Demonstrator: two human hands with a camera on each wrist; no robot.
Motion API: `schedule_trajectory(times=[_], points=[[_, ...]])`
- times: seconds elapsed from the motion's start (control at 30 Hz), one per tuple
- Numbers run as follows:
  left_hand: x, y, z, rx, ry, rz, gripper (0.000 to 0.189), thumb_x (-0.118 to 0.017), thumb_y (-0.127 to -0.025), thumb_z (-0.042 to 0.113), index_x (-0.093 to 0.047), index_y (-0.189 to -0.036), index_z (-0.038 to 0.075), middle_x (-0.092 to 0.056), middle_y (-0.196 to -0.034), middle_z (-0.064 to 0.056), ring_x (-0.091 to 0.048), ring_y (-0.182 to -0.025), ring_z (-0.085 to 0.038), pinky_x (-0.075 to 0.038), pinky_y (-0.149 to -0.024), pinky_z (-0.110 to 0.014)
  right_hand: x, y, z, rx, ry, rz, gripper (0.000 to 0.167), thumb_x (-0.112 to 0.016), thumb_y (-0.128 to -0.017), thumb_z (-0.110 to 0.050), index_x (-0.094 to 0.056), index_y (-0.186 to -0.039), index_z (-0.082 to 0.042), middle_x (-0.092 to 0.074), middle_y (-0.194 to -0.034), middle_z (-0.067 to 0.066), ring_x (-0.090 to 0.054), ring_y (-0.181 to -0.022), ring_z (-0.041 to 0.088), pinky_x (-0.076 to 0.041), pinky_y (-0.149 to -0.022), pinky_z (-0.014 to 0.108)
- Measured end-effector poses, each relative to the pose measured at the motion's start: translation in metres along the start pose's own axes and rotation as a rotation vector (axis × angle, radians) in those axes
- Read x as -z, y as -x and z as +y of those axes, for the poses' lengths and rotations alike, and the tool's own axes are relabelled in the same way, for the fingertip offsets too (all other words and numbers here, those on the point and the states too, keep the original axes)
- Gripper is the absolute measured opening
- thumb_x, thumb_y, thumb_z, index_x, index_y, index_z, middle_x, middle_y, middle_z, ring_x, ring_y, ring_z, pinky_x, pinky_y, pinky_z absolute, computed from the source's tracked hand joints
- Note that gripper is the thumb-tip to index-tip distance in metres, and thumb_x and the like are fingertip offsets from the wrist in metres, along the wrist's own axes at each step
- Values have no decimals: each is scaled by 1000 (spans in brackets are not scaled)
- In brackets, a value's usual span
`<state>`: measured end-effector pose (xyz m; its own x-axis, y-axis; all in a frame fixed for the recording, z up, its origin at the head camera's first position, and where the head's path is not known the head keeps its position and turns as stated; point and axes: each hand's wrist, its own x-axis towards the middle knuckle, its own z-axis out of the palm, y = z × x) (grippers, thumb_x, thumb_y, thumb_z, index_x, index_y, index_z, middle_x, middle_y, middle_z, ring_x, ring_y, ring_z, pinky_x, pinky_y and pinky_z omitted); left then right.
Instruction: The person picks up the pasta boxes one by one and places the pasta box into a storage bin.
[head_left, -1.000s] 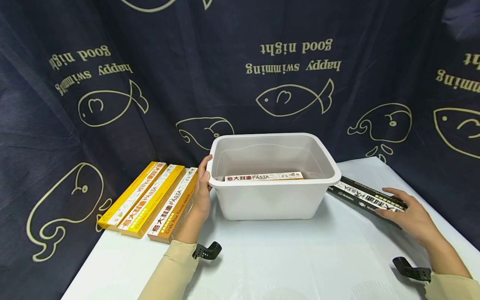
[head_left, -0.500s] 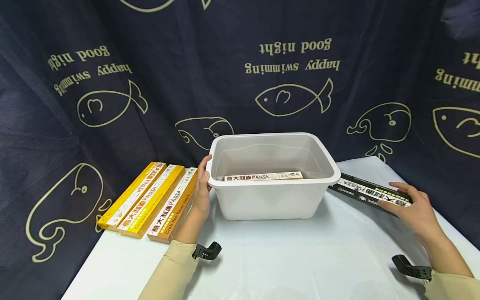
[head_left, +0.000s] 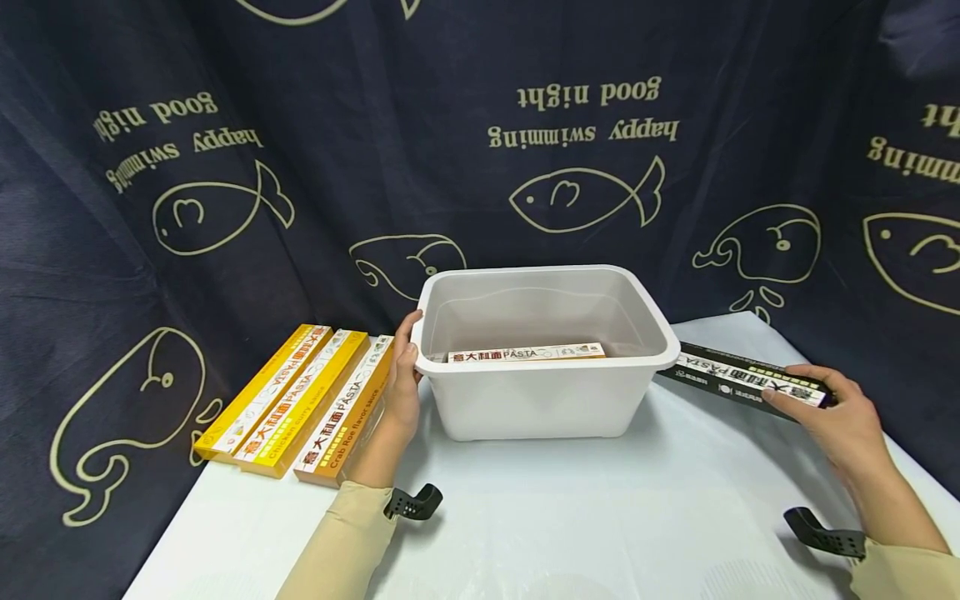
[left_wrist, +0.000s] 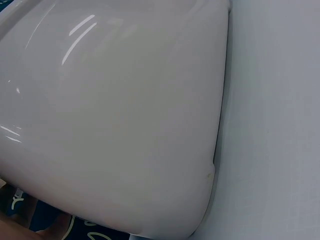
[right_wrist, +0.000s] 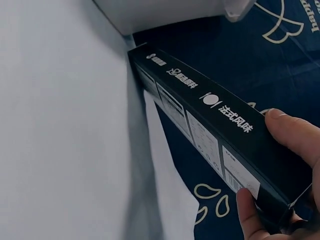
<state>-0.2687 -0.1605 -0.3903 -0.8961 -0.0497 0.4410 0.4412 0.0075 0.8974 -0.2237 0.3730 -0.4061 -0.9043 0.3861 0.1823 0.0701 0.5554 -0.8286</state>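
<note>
A white plastic bin [head_left: 536, 404] stands mid-table with a pasta box [head_left: 525, 353] inside, its lower part hidden by the front wall. My left hand [head_left: 403, 387] holds the bin's left end at the rim; the left wrist view is filled mostly by the bin's side [left_wrist: 125, 115]. To the right of the bin, my right hand [head_left: 843, 421] grips the near end of a black pasta box [head_left: 738, 379], thumb on one side and fingers on the other. In the right wrist view this black box [right_wrist: 200, 112] is tilted, its held end raised off the table.
Left of the bin lie a yellow pasta box [head_left: 266, 392], a Chicken curry sauce pasta box [head_left: 307, 404] and an orange-brown Crab Roe pasta box [head_left: 352, 412], side by side. A dark blue fish-print curtain [head_left: 480, 125] hangs behind the white table [head_left: 570, 517].
My right hand has closed round the black pasta box's near end, raised it and shifted slightly right. The left hand and the bin have stayed in place.
</note>
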Motion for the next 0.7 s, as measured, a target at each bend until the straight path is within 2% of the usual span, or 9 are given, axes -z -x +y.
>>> schedule_trajectory(times=[0.17, 0.27, 0.37, 0.5, 0.57, 0.7], points=[[1, 0, -1, 5, -5, -5, 59, -24, -96, 37, -31, -154, 30, -37, -158, 0, -42, -132, -19, -30, -112, -55, -1, 0, -2, -43, -48, 3, 45, -82, -82, -37, -58, -120, -44, -33, -108, -25, -41, -88, -2, -46, -63, 8], [1, -1, -2, 6, -8, -8, 59, -23, -97, 38, -31, -155, 30, -35, -159, 0, -39, -135, -26, -29, -113, -53, 0, 0, -2, -81, -122, -1, 47, -83, -82, -33, -58, -120, -44, -35, -107, -25, -44, -84, -5, -47, -61, 9], [0, -1, -2, 3, -3, -7, 59, -23, -97, 38, -31, -155, 29, -36, -158, -2, -39, -136, -28, -29, -113, -53, 1, -1, -3, -118, -289, -7, 50, -84, -81, -22, -59, -120, -39, -40, -106, -23, -47, -81, -6, -49, -59, 9], [1, -1, -2, -4, 4, -3, 59, -24, -96, 37, -32, -154, 29, -38, -157, -4, -43, -132, -18, -29, -113, -55, 1, -4, -4, -163, -550, 4, 60, -87, -75, -10, -59, -124, -31, -42, -108, -20, -50, -82, -3, -54, -59, 13], [1, -1, -2, -7, 6, -3, 58, -25, -96, 37, -33, -153, 29, -38, -156, -4, -44, -130, -15, -31, -112, -53, 2, -4, -5, -186, -629, 14, 66, -88, -73, -8, -57, -127, -29, -42, -110, -20, -51, -82, -1, -56, -59, 16], [1, -2, -4, -10, 4, -4, 58, -26, -96, 38, -33, -153, 29, -38, -156, -3, -45, -128, -12, -35, -108, -40, 3, -4, -7, -210, -689, 14, 68, -87, -73, -6, -56, -130, -27, -41, -111, -19, -52, -81, 1, -58, -59, 20]])
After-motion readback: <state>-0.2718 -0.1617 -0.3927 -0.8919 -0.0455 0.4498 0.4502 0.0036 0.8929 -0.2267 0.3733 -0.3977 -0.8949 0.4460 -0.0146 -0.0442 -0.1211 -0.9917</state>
